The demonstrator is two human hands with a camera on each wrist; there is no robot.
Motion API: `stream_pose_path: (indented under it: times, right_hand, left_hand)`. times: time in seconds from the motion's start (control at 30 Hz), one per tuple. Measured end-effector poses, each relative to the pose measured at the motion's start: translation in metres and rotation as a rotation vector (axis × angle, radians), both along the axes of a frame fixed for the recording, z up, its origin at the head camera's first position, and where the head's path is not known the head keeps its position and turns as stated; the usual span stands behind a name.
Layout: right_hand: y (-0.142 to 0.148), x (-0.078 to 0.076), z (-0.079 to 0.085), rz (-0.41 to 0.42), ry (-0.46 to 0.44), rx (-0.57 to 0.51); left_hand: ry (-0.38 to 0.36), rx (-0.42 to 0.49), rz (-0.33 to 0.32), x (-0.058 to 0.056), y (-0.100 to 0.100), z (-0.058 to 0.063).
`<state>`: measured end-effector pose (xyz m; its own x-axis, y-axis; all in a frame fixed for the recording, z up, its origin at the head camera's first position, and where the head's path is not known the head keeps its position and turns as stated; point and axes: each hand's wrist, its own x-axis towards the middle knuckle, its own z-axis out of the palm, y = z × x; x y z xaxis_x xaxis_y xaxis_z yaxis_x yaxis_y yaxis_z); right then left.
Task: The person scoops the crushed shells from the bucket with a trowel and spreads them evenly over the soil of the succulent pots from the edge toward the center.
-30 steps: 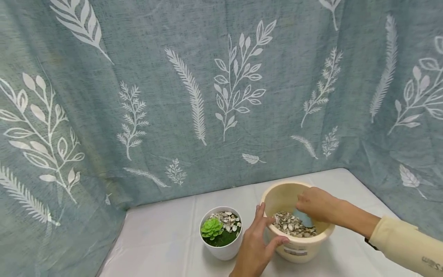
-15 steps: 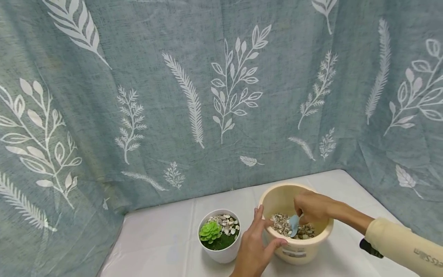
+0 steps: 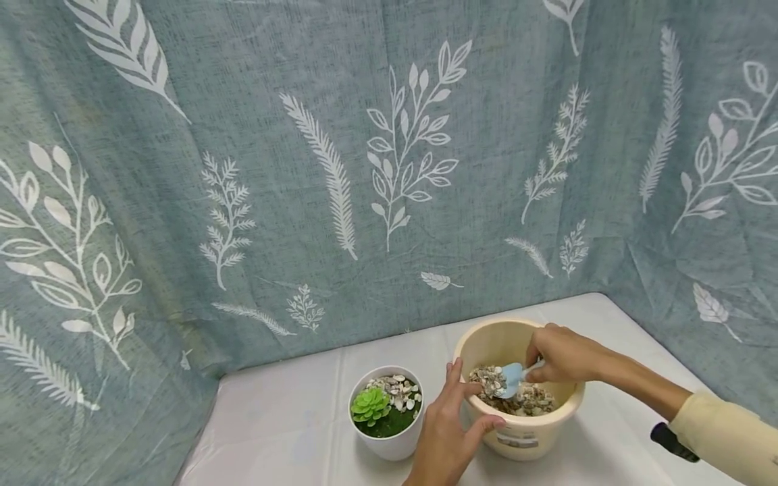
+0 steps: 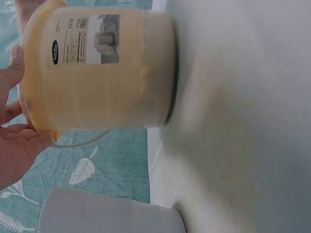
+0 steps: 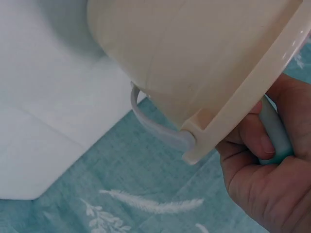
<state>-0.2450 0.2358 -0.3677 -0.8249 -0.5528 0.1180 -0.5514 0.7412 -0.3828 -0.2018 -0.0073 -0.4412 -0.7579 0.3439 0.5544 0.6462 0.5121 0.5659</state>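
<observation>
A cream bucket point(image 3: 550, 439) with a label on its front stands on the white-covered table, partly filled with shell pieces and gravel point(image 3: 536, 398). My left hand point(image 3: 446, 425) holds its near-left rim, thumb on the front side and fingers spread along the edge. Inside the bucket, my right hand point(image 3: 568, 354) grips a small light-blue shovel point(image 3: 512, 379) by its handle, with shell pieces gathered at the blade's tip. In the right wrist view, fingers curl round the shovel handle point(image 5: 276, 131) beyond the bucket's rim.
Left of the bucket is a white pot point(image 3: 392, 447) holding a green succulent point(image 3: 371, 406), moss and pale shells. The bucket's grey carrying handle point(image 5: 158, 128) hangs down its side. A teal leaf-patterned curtain point(image 3: 273, 236) rises behind the table point(image 3: 279, 418).
The shovel has come up out of the gravel and swung left, its blade now visible near the left rim with shells at it. My left hand has stayed on the rim.
</observation>
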Motion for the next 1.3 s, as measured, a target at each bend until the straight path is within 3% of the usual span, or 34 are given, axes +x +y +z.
stream_pose_path:
  times: [0.2,0.53,0.7,1.03,1.3]
  right_hand:
    - [0.008,0.005,0.005,-0.038,-0.039,-0.068]
    - [0.025,0.024,0.015,-0.104,-0.045,-0.174]
    - [0.034,0.033,0.015,-0.125,0.011,-0.219]
    - [0.037,0.043,0.024,-0.13,0.133,-0.223]
    - [0.029,0.049,0.04,-0.158,0.108,-0.242]
  left_hand:
    - [-0.015,-0.011,0.002,0.0,0.0,0.0]
    - [0.047,0.011,-0.003,0.001,-0.001,-0.002]
    - [0.084,0.015,-0.004,0.001,0.0,-0.002]
    - [0.073,0.025,-0.002,0.001,-0.004,-0.002]
    - [0.052,-0.009,0.013,0.002,-0.005,0.003]
